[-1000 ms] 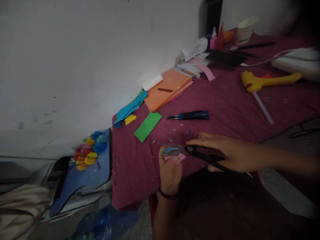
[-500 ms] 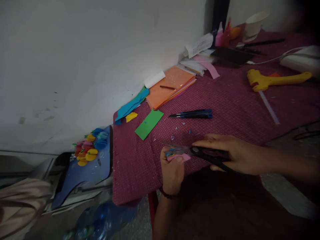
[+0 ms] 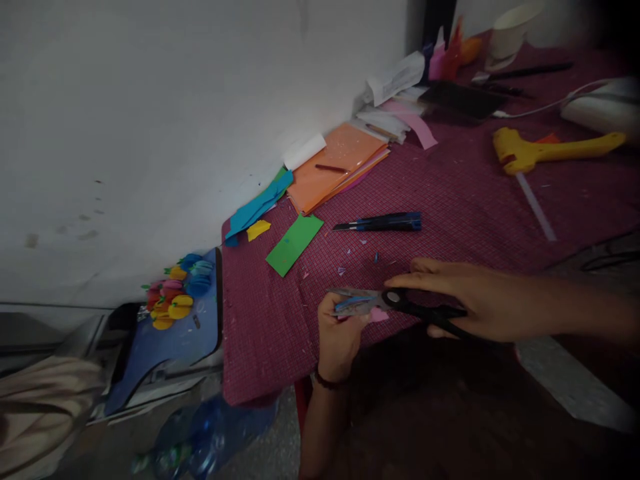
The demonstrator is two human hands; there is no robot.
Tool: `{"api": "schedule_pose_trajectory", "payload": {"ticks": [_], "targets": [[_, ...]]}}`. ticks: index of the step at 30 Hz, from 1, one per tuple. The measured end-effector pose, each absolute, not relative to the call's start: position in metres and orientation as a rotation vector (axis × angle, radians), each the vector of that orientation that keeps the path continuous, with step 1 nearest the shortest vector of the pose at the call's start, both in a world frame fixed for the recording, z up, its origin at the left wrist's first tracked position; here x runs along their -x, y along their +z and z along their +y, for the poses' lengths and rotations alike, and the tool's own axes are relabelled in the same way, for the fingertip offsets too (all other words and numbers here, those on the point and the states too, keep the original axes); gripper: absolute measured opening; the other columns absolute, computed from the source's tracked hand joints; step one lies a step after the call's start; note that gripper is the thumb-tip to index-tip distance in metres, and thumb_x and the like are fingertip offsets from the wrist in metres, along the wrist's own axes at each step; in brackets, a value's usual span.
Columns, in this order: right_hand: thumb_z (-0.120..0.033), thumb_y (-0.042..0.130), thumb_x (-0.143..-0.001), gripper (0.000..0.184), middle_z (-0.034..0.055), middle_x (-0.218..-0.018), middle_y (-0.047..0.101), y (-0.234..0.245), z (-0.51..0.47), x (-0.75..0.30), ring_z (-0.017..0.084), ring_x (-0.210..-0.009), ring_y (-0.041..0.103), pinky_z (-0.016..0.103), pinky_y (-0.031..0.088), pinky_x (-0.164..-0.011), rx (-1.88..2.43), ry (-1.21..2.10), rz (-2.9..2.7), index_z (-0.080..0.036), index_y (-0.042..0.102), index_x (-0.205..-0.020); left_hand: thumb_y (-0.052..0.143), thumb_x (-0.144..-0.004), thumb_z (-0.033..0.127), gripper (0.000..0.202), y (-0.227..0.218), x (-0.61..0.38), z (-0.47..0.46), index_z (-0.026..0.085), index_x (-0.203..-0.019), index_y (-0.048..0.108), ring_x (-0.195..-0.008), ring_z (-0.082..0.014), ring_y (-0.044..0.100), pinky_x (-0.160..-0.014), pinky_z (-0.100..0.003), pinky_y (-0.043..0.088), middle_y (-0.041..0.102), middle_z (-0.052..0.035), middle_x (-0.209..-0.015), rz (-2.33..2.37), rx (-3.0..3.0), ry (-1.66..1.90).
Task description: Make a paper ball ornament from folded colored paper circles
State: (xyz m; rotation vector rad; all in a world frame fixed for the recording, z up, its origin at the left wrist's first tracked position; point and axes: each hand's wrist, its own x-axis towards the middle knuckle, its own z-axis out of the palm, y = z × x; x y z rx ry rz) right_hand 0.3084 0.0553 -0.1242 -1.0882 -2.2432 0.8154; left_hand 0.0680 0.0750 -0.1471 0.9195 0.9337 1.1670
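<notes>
In the head view, my right hand (image 3: 470,300) is closed round the black handles of a pair of scissors (image 3: 397,299), whose blades point left. My left hand (image 3: 340,337) pinches small pieces of coloured paper (image 3: 379,315), pink and blue, at the table's near edge. The blades lie across the paper, close to my left fingers; how far they have cut in I cannot tell. Just beyond my hands, small paper scraps (image 3: 341,271) are scattered. Farther back lie a utility knife (image 3: 380,222) with its blade out and a green paper rectangle (image 3: 295,245).
A yellow glue gun (image 3: 555,151) with a glue stick lies at the right. Orange sheets (image 3: 340,167) and blue strips (image 3: 260,207) are along the wall. Left of the table, a blue board (image 3: 195,347) bears several colourful paper shapes (image 3: 175,293). A paper cup (image 3: 510,43) stands at the back.
The scissor blades look closer together, and the paper pieces in my left hand have turned a little. The whole view has shifted slightly.
</notes>
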Motion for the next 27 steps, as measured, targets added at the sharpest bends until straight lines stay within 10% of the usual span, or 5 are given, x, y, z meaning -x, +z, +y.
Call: {"api": "schedule_pose_trajectory", "payload": {"ticks": [27], "targets": [[-0.037,0.068,-0.083,0.067,0.0042,-0.142,0.059,-0.132,0.059,-0.321,0.035,-0.133,0.051,0.050,0.049,-0.103,1.138,0.837,-2.355,-0.033,0.048,-0.147,0.090,-0.062,0.031,0.034,-0.157,-0.051,0.084,0.019,-0.090,0.075,-0.080,-0.0158,0.071,-0.076,-0.025,0.056,0.077,-0.0024,-0.089,0.923,-1.156,0.920]]}}
